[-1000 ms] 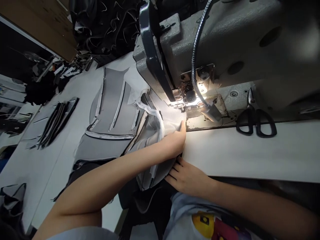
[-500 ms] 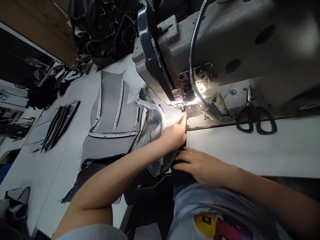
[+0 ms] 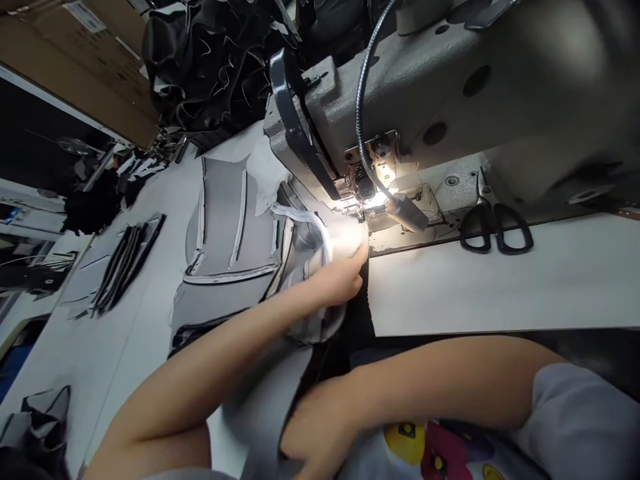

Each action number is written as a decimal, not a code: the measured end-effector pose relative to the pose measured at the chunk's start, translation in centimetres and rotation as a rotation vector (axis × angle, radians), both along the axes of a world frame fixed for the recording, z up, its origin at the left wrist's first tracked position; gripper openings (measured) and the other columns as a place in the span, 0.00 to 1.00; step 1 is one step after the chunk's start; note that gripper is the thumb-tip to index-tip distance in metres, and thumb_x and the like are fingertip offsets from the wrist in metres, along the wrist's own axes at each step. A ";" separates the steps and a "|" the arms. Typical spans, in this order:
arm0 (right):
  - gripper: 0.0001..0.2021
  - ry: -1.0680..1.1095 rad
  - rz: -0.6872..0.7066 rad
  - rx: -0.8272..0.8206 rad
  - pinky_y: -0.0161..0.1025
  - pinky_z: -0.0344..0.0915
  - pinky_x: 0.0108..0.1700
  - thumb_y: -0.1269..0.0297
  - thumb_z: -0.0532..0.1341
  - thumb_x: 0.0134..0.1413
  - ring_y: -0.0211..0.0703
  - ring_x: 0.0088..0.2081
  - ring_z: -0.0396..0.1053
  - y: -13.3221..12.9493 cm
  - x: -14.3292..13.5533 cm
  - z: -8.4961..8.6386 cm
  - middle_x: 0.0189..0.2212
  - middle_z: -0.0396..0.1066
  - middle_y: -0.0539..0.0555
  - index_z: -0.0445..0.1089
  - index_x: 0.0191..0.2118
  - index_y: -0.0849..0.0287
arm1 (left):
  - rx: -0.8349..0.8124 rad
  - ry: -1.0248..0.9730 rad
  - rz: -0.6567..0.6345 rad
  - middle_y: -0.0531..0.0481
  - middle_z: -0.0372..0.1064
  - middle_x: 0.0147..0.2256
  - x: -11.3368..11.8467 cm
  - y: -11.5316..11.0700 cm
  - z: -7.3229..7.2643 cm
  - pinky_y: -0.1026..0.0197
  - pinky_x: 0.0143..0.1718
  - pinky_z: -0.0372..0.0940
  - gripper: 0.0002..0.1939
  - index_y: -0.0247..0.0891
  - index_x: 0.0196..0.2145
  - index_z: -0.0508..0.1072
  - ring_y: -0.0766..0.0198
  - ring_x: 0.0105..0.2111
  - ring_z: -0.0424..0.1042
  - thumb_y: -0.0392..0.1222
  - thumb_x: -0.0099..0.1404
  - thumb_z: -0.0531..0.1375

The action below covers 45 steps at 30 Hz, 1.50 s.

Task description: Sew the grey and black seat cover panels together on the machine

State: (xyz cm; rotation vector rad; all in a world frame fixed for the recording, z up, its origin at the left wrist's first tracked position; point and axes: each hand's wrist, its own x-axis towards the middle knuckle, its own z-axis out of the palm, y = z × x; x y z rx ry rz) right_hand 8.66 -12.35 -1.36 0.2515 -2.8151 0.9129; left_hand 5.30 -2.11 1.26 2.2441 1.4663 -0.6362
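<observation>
2 bare hands work at a grey sewing machine (image 3: 450, 87) on a white table (image 3: 500, 287). The left hand (image 3: 337, 280) lies on a grey fabric piece (image 3: 315, 267) just near and left of the needle area, fingers curled loosely and pressing the cloth flat, fingertips close to the lit presser foot (image 3: 357, 210). The right hand (image 3: 313, 433) is low and near, close to the body, blurred, its fingers bent around the near edge of a grey fabric strip (image 3: 270, 407) (how tightly it grips I cannot tell). White edging tape (image 3: 320, 233) loops over the fabric beside the left hand. Black scissors (image 3: 493, 223) rest on the machine bed to the right. Farther left lie more grey panels (image 3: 225, 213) and a bundle of dark strips (image 3: 125, 257).
</observation>
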 end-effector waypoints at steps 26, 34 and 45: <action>0.12 0.116 -0.286 0.253 0.47 0.63 0.50 0.68 0.58 0.57 0.47 0.40 0.71 4.4 8.5 -6.2 0.38 0.75 0.59 0.71 0.46 0.64 | -0.060 -0.117 0.065 0.48 0.76 0.34 -1.8 0.2 -0.3 0.62 0.32 0.67 0.38 0.40 0.69 0.48 0.59 0.30 0.74 0.36 0.61 0.50; 0.19 0.271 -0.458 0.438 0.52 0.60 0.59 0.69 0.49 0.65 0.56 0.53 0.69 3.4 10.2 -6.9 0.52 0.71 0.66 0.69 0.54 0.73 | -0.030 0.087 0.087 0.40 0.77 0.37 0.4 1.2 -0.8 0.57 0.33 0.67 0.38 0.35 0.70 0.41 0.51 0.34 0.77 0.33 0.64 0.47; 0.15 0.231 -0.475 0.468 0.48 0.64 0.56 0.74 0.53 0.64 0.49 0.53 0.68 9.1 14.0 -6.3 0.51 0.73 0.58 0.71 0.52 0.63 | -0.084 0.049 0.092 0.38 0.76 0.37 1.0 2.1 -1.0 0.59 0.32 0.66 0.41 0.27 0.70 0.36 0.53 0.35 0.76 0.31 0.62 0.49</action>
